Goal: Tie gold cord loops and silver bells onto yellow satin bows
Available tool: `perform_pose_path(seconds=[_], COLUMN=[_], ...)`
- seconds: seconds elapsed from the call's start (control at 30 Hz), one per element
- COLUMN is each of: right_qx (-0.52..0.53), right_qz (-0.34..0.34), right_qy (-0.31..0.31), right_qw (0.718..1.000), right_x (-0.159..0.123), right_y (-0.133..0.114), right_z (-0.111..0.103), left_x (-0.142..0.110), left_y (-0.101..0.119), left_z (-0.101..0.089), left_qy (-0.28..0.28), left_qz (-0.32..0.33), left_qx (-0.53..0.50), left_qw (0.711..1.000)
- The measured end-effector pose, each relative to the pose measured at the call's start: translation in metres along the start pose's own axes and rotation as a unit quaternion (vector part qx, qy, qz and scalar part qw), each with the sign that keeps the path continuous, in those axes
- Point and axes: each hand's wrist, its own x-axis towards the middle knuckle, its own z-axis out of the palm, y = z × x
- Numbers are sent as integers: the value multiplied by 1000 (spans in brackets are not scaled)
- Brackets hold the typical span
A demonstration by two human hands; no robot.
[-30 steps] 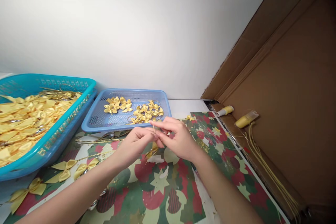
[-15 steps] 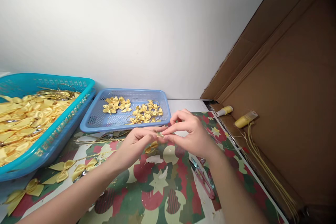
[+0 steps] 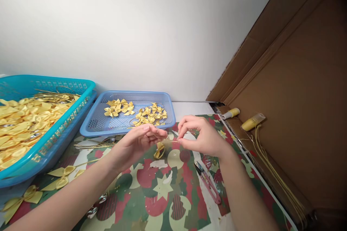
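Pinching a thin pale strand [image 3: 172, 141] at thumb and forefinger, the right hand [image 3: 206, 138], right of centre in the frame; fingers otherwise curled, grip narrow; strand running leftward toward the other fingertips; left hand [image 3: 137, 142], centre of the frame, fingers together and slightly bent, thumb side up; whether it grips the strand cannot be told; one gold ribbon bow [image 3: 159, 151], just below the left fingertips near the middle of the frame, whether hanging or lying unclear; one pair of pink-handled snips [image 3: 210, 186], lower right of centre, on a patterned sheet [image 3: 162, 189] of green, red and cream; one blue basket [image 3: 128, 93], centre left, holding two clusters of yellow bows [image 3: 119, 107]; one teal basket [image 3: 90, 86], far left, cut by the frame edge, heaped with yellow ribbon pieces [image 3: 32, 115], gold cords [image 3: 55, 96] at its back; loose gold cords [image 3: 92, 145], just in front of the blue basket; further bows [image 3: 63, 177], lower left; silvery rounded pieces [image 3: 92, 212], lower left of centre, partly behind the left forearm; two yellow-and-clear tubes [image 3: 253, 122], right of centre, beside brown cardboard [image 3: 295, 79]; long yellow strands [image 3: 273, 173], running from the nearer tube toward lower right.
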Motion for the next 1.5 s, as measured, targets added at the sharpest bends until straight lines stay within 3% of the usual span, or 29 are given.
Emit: perform_pose_path(seconds=[0.1,0.27,0.53,0.83,1.03,1.17,1.37,1.5], right_qx=[10,23,19,20,23,12,14,31], right_qz=[14,36,28,44,25,23,21,18], right_qy=[-30,-63,16,40,85,113,145,136], right_qw=[999,997,999,998,996,993,989,990], right_x=[-2,-7,-12,-12,-18,-22,-21,-18], right_y=[1,-2,1,8,16,22,28,25], right_z=[-5,-18,-38,-42,-56,-66,-69,-63], left_x=[4,5,2,3,9,10,6,2], left_y=[4,9,-3,-9,-14,-16,-12,-6], left_z=[-5,-12,-17,-18,-29,-32,-25,-14], left_qy=[23,2,-34,-17,-68,-69,-103,-118], left_qz=[-34,-101,-115,-79,-74,-88,-95,-68], left_qx=[32,245,393,448,425,410,380,411], left_qw=[999,964,912,890,900,905,914,901])
